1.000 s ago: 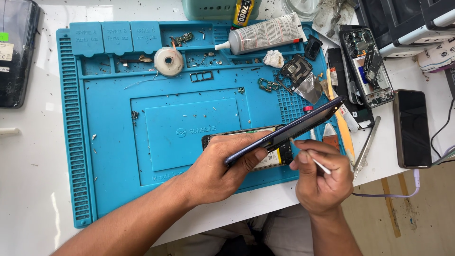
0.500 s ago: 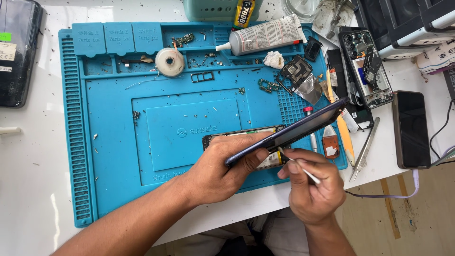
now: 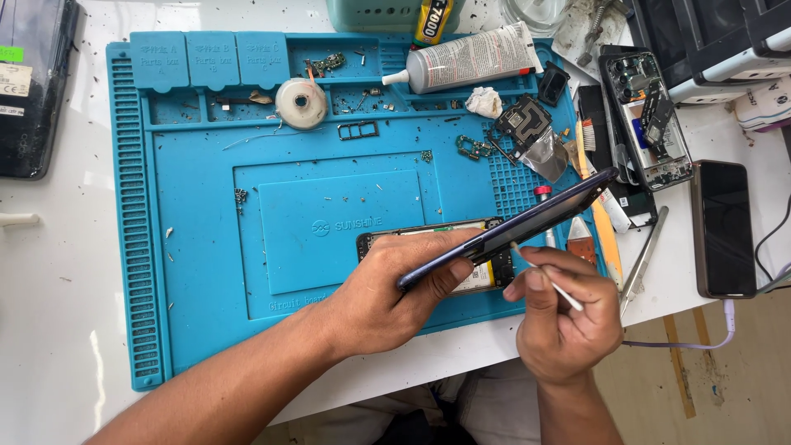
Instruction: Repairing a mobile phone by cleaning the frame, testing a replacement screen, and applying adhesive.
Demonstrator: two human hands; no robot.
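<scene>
Surface: white workbench (image 3: 58,330) covered by a blue silicone repair mat (image 3: 206,247) with ribbed edges and small compartments along its top.
Left hand: the left hand (image 3: 383,292) grips the lower end of a dark, thin phone back panel (image 3: 511,227), thumb pressed on its near edge and fingers curled beneath it.
Panel: tilted edge-on, rising from the left hand toward the upper right, held just above an opened phone body with a yellowish battery (image 3: 486,276) lying on the mat.
Right hand: the right hand (image 3: 564,317) pinches a thin white-tipped tool (image 3: 554,284) between thumb and forefinger, its tip touching the panel's underside.
Mat top: a grey adhesive tube (image 3: 470,59), a round white tape roll (image 3: 301,103), scattered screws and small circuit parts (image 3: 527,124).
Right side: a stripped phone frame (image 3: 647,119), a black phone with a dark screen (image 3: 723,227) on a lilac cable, and metal tweezers (image 3: 643,259) lie just off the mat.
</scene>
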